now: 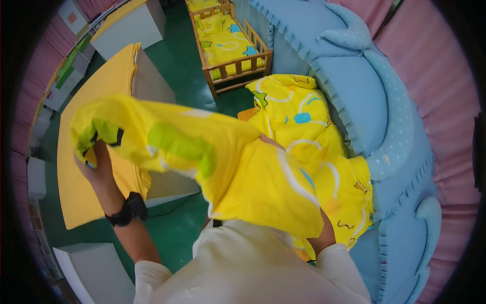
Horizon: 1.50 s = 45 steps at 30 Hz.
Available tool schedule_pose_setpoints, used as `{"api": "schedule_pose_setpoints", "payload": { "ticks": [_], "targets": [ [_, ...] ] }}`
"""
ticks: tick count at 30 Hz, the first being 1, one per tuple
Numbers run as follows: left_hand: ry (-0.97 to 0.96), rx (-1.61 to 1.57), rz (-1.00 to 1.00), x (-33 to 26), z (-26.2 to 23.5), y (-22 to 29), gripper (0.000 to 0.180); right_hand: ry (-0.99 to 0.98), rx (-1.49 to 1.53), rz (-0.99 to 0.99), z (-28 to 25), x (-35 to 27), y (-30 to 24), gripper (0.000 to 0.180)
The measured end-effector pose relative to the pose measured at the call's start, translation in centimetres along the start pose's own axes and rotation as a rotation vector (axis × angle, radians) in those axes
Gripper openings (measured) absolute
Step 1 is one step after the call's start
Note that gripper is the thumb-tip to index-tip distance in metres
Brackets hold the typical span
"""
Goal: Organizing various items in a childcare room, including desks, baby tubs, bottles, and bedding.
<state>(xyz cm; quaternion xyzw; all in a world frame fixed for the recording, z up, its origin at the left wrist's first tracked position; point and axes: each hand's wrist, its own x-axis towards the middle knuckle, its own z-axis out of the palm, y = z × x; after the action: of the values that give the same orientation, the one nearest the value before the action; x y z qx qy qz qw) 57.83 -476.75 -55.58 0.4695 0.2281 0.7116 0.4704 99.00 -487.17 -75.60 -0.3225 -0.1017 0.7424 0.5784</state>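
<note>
A yellow bedding cloth [243, 167] with green, white and blue print is held up in front of me, stretched between my two hands. My left hand [92, 164] grips its left end; the cloth folds over and hides most of the fingers. On that wrist is a black band. My right hand [273, 142] holds the far edge, with only some fingers showing past the fabric. The cloth covers the rest of that hand and part of the forearm. Just beyond, a rumpled yellow quilt [316, 144] with matching print lies against the blue padded seating.
Blue cushioned seating [354, 91] with ruffles and crescent-shaped bolsters runs along the right. A wooden child's bed [238, 66] with yellow bedding stands ahead. To the left is a cabinet under an orange-yellow cover [91, 126]. A white box-like unit [93, 268] stands at lower left.
</note>
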Motion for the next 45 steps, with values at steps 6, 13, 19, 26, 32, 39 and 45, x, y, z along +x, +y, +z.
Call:
{"api": "schedule_pose_setpoints", "payload": {
  "ticks": [6, 13, 19, 26, 32, 39, 45],
  "targets": [
    [0.148, 0.967, 0.307, 5.0, -2.8, -1.8, 0.028, 0.003, -0.043, 0.136, 3.1, 6.7, -1.5, 0.033],
    [0.150, 1.243, 0.568, 15.4, -2.5, -4.4, 0.031, -0.045, -0.793, -0.677, 14.3, 13.5, -2.9, 0.027],
    [0.224, 0.933, 0.435, 23.6, -5.9, -6.3, 0.040, 0.206, -1.047, -1.114, 22.5, 20.0, -8.7, 0.026],
    [0.160, 0.841, 0.360, 34.0, -6.1, -10.6, 0.040, 0.249, -0.788, -1.041, 26.3, 29.5, -13.7, 0.026],
    [-0.036, 0.907, 0.460, 47.7, -4.6, -15.6, 0.036, 0.251, -0.639, -1.005, 28.0, 39.0, -19.5, 0.026],
    [-0.271, 1.011, 0.607, 65.5, -4.0, -19.7, 0.036, 0.187, -0.566, -0.985, 32.1, 54.5, -29.3, 0.025],
    [-0.354, 1.026, 0.591, 80.8, -7.6, -22.7, 0.024, 0.132, -0.591, -0.955, 37.5, 67.6, -37.5, 0.025]
  ]
}}
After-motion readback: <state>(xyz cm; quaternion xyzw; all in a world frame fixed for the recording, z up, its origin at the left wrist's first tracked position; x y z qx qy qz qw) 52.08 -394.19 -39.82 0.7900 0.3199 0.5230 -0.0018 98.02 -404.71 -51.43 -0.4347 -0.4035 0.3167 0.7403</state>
